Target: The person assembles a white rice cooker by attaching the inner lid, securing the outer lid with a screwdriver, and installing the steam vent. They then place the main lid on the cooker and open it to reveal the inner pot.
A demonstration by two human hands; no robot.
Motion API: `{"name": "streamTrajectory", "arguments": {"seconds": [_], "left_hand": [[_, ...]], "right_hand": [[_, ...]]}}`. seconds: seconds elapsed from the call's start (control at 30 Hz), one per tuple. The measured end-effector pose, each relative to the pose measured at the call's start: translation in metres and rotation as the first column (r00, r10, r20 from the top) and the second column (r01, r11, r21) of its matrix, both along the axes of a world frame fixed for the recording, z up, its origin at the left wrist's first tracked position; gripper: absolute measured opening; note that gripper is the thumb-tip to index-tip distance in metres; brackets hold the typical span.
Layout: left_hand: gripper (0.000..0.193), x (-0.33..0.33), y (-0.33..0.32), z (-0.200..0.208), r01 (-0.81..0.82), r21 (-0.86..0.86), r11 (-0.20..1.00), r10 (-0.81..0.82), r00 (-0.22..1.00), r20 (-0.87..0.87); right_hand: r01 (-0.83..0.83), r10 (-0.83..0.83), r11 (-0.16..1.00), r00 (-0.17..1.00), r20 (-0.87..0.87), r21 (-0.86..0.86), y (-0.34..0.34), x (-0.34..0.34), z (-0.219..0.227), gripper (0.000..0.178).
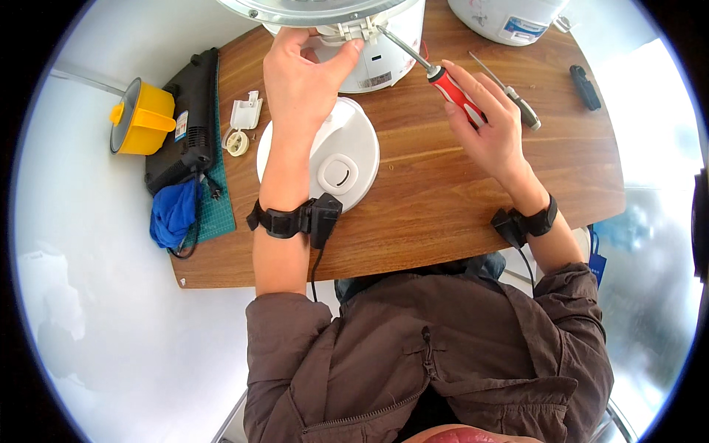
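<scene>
At the table's far edge stands a white rice cooker (pixel 389 65) with a metal rim (pixel 303 16). My left hand (pixel 301 85) pinches a white plastic hinge piece (pixel 357 29) against the cooker's side, thumb in front and fingers partly hidden behind. My right hand (pixel 487 122) is closed round the red and white handle of a screwdriver (pixel 418 60). Its shaft slants up to the left, with the tip at the right end of the hinge piece. Whether the tip sits in a screw is too small to tell. Below my left hand lies a white lid (pixel 354 162), partly covered by my forearm.
A second screwdriver (pixel 519 103) and a black clip-like object (pixel 585 87) lie at right, near another white appliance (pixel 496 18). At left are a small white plastic part (pixel 246 112), a black case (pixel 193 111), a yellow container (pixel 144 122), a blue cloth (pixel 173 214) and a green mat (pixel 221 199).
</scene>
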State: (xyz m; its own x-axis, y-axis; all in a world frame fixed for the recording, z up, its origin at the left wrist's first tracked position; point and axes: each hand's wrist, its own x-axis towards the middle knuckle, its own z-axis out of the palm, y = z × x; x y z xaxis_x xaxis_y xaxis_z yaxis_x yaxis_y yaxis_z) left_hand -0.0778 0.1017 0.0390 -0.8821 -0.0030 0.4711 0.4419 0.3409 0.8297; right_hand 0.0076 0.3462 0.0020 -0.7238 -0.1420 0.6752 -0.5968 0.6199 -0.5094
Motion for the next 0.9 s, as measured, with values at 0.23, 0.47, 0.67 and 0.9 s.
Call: {"name": "streamTrajectory", "arguments": {"seconds": [0.23,0.47,0.67,0.9], "left_hand": [[0.044,-0.001,0.0,-0.001,0.007,-0.002,1.0,-0.007,0.998,-0.062],[0.025,0.007,0.007,0.017,0.036,-0.052,0.998,-0.037,0.999,-0.026],[0.024,0.005,0.008,0.013,0.108,0.079,0.991,-0.108,0.994,-0.014],[0.03,0.006,0.007,0.016,0.025,-0.086,0.996,-0.033,0.995,-0.093]], "right_hand": [[0.012,-0.011,1.0,0.999,0.04,-0.025,-0.005,0.001,-0.001,0.052],[0.026,-0.024,0.999,0.997,-0.078,0.027,-0.005,-0.005,-0.01,0.056],[0.122,-0.099,0.984,0.981,-0.168,0.128,-0.011,-0.004,-0.009,0.059],[0.06,-0.061,0.998,0.995,-0.074,-0.016,-0.017,-0.002,-0.015,0.054]]}}
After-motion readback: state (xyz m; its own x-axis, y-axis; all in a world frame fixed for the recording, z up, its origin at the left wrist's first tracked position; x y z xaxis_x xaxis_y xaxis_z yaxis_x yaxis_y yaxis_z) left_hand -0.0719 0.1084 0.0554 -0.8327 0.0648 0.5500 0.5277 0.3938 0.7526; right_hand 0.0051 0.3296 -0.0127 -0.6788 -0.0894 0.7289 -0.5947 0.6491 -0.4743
